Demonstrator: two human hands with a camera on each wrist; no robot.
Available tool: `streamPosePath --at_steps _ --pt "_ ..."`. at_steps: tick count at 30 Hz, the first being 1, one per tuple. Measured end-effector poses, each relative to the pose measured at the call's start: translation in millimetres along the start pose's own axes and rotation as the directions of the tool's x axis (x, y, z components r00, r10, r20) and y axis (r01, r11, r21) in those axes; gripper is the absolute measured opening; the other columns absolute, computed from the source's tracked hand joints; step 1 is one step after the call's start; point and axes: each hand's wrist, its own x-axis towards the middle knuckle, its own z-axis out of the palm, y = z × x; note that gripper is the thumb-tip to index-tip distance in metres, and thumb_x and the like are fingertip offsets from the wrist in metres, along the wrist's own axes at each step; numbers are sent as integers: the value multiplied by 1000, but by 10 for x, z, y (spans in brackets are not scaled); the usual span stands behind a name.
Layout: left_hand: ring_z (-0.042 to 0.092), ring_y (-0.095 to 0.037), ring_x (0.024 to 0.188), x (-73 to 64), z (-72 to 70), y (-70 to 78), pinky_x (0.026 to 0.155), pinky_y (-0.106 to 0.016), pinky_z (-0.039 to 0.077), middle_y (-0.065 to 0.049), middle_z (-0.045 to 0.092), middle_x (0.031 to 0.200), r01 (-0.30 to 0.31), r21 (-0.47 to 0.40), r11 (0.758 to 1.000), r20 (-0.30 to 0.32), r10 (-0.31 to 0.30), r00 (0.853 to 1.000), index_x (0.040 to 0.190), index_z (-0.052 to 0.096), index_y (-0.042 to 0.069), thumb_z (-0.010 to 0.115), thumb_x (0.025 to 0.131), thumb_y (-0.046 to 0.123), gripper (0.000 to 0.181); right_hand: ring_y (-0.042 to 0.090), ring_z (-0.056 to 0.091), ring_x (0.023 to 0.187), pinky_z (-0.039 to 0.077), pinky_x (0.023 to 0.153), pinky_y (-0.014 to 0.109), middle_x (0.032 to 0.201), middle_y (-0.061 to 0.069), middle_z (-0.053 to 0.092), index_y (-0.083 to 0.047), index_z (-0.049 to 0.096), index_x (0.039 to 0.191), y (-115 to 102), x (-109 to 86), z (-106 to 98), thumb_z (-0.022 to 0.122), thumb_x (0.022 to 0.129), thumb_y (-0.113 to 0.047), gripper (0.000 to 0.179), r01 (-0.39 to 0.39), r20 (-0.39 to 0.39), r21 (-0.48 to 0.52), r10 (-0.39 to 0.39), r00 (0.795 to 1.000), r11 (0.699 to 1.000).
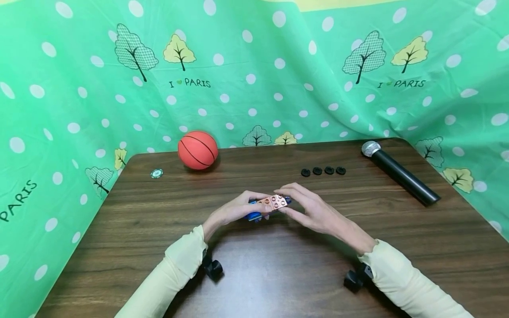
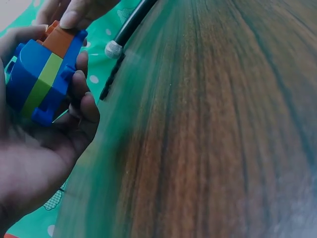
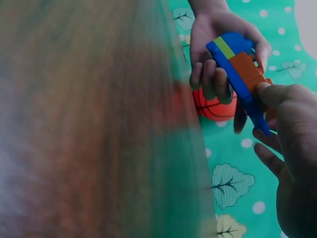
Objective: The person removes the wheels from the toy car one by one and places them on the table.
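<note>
Over the middle of the table, a toy car body built of blocks (image 1: 274, 202) is held between both hands. It has a blue base, orange studded bricks on top and a lime stripe near its rounded blue end, as the left wrist view (image 2: 48, 79) shows. My left hand (image 1: 233, 209) grips the blue end, fingers curled under it and thumb along the side. At the opposite end my right hand (image 1: 318, 214) pinches the orange brick (image 3: 246, 68), its thumb pressed on the brick. Part of the underside is hidden by the left fingers.
Several small black wheels (image 1: 317, 171) lie in a row behind the right hand. A red mini basketball (image 1: 198, 150) and a poker chip (image 1: 157, 173) are at the back left. A black microphone (image 1: 399, 173) lies along the right side of the wooden table (image 1: 131, 247).
</note>
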Motion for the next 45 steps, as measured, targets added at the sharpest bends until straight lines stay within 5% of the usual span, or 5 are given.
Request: streamPosePath --at_steps 11,22,29,34,45 --pt "61 -22 104 -119 -5 -8 87 -38 53 -4 65 127 -114 150 982 -222 146 964 142 63 18 72 96 44 53 23 64 107 51 94 26 120 11 66 1 64 128 0 -79 24 69 102 -21 35 -20 -152 57 28 988 998" --pt "61 -27 118 -304 -8 -65 105 -53 44 -2 69 126 -289 393 873 -402 445 800 130 69 8 87 84 10 50 19 62 97 51 86 22 117 13 66 2 64 128 -9 -82 -2 66 103 -32 42 -22 -234 78 39 971 997" --pt "62 -25 112 -336 -2 -108 101 -44 48 -2 72 115 -332 497 802 -392 549 738 119 74 7 88 82 5 40 21 63 101 51 90 22 119 13 66 2 64 129 -8 -87 19 79 89 1 43 -38 -210 96 58 976 995" --pt "63 -30 109 -347 -16 -134 95 -53 51 -3 72 112 -335 529 780 -378 570 730 118 74 6 88 82 4 39 21 64 103 52 90 26 120 11 66 0 64 129 16 -88 37 81 79 12 54 -64 -184 75 77 980 995" --pt "64 -23 109 -312 -85 -223 94 -49 54 -6 73 114 -208 584 785 -412 507 757 121 74 3 86 86 11 39 19 64 102 56 83 43 120 7 67 0 65 128 149 -44 117 83 85 2 47 -136 -141 15 136 981 991"
